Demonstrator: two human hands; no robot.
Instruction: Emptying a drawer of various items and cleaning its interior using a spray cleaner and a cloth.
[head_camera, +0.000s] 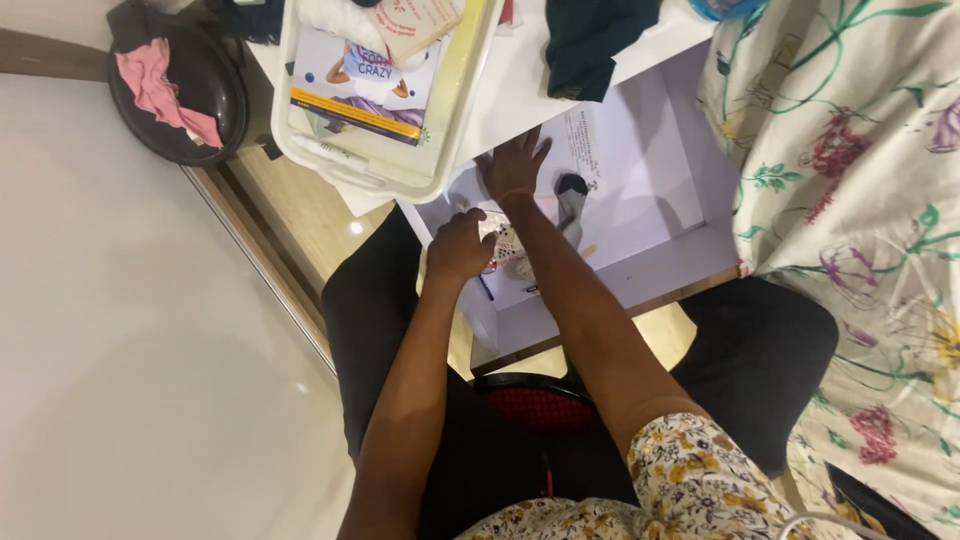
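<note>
My left hand (460, 246) is closed around a small white patterned object (503, 243) inside an open white drawer (650, 200). My right hand (513, 165) reaches deeper into the drawer with its fingers spread flat against the drawer's back part, under the white tabletop (520, 80). Close to the right hand, a small grey and black item (572, 195) lies on the drawer floor. Both forearms stretch forward from my lap, and a floral sleeve covers my right upper arm.
A white tray (440, 150) with booklets sits on the tabletop, next to a dark green cloth (590, 40). A black round pan (180, 90) holding a pink cloth lies on the floor at left. Floral bedding (860, 200) fills the right side. A red-and-black stool seat (540, 405) is between my legs.
</note>
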